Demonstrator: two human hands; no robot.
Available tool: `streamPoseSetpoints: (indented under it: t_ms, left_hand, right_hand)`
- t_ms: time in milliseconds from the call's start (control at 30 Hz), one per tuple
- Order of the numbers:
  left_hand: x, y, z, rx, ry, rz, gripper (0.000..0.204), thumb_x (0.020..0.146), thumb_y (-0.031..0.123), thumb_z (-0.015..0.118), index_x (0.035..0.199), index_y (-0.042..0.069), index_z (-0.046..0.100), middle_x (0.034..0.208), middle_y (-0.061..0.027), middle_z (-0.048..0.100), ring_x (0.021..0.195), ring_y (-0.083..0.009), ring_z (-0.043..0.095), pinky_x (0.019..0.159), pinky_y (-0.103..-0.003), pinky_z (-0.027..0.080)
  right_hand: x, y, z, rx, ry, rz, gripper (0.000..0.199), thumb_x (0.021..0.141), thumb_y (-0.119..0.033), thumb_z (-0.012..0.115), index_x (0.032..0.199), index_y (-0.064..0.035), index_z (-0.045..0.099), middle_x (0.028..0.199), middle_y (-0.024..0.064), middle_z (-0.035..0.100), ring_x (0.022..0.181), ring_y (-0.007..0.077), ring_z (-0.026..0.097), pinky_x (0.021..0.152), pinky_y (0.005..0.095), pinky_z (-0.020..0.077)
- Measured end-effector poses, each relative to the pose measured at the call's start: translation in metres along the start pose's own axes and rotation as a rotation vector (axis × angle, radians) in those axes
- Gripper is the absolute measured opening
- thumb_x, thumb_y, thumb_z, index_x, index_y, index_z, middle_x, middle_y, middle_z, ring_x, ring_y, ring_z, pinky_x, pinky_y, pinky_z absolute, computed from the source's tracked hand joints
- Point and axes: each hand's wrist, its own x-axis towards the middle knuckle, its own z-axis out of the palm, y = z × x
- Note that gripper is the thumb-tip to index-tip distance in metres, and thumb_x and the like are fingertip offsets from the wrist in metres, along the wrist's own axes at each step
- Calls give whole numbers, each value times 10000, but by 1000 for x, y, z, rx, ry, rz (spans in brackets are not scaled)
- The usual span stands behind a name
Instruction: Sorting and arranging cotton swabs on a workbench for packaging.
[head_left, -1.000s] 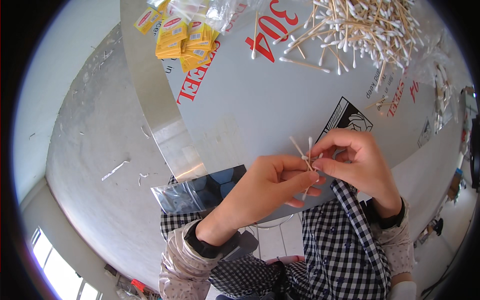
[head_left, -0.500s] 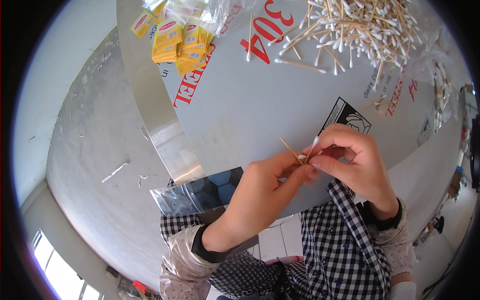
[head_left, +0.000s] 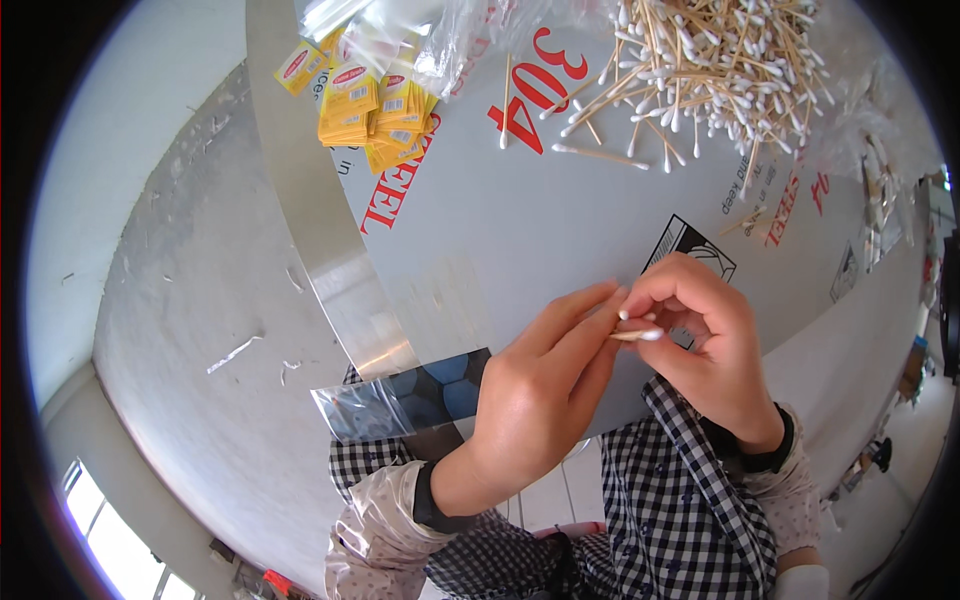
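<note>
My left hand (head_left: pixel 530 400) and my right hand (head_left: pixel 705 345) meet over the near edge of a steel-grey table (head_left: pixel 480 230). Together they pinch a small bundle of wooden cotton swabs (head_left: pixel 636 335), whose white tips stick out between the fingertips. The rest of the bundle is hidden inside my fingers. A big loose heap of cotton swabs (head_left: pixel 700 60) lies at the far side of the table, above my right hand.
A stack of yellow paper labels (head_left: pixel 370 110) sits at the far left of the table beside clear plastic bags (head_left: pixel 400 30). Another clear bag (head_left: pixel 400 400) hangs at the table's near edge by my left wrist. A concrete floor (head_left: pixel 190 330) lies to the left.
The swabs were splayed out crosswise between my fingers; now they are gathered into a tight bundle lying level. Both hands have moved a little to the right and closer together.
</note>
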Motion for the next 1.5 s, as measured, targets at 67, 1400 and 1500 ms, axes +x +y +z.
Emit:
streamPoseSetpoints:
  t_ms: [67, 1400, 1500]
  left_hand:
    - [5, 2, -2, 13, -25, 99, 285, 813, -34, 606, 1097, -6, 611, 990, -116, 657, 805, -282, 617, 654, -337, 497]
    - [1, 17, -17, -567, 2, -502, 200, 955, 59, 520, 1094, -52, 610, 961, -64, 659, 872, -115, 623, 772, -248, 524]
    - [-5, 13, -13, -604, -176, -351, 193, 957, 45, 507, 1089, -56, 606, 952, -67, 662, 874, -128, 631, 772, -251, 524]
  right_hand:
    - [-2, -3, -3, 172, 14, 39, 100, 811, 77, 604, 893, 26, 578, 893, 57, 577, 761, 109, 607, 633, 232, 518]
    - [10, -1, -1, 96, -40, -66, 399, 848, -171, 683, 1222, -70, 588, 1191, 74, 535, 1004, 153, 531, 812, 259, 431]
    - [12, 4, -1, -6, -354, -217, 406, 916, -227, 569, 1248, 5, 559, 1392, 130, 413, 1266, 244, 412, 1014, 364, 336]
